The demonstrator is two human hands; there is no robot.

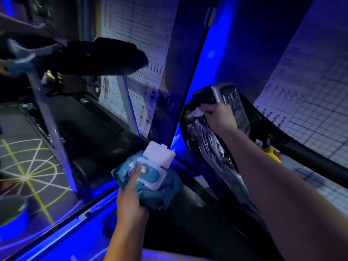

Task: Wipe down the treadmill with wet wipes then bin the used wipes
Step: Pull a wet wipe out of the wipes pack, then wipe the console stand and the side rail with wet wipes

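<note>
My right hand point(219, 114) pinches a small white wet wipe point(197, 111) against the black glossy side of the treadmill console point(190, 117), just left of its grey control panel point(232, 102). Wet smear streaks point(205, 136) run down the black surface below the wipe. My left hand point(131, 193) grips a teal pack of wet wipes point(150, 178) in front of me; its white flip lid point(160, 153) stands open and my thumb lies on the label.
A mirror on the left reflects the treadmill point(94, 59), its belt and a person's arm with a cloth point(20, 57). Exercise charts point(310, 102) hang on the walls. A yellow and red safety key point(272, 154) sits on the handrail. A round bin point(11, 213) stands lower left.
</note>
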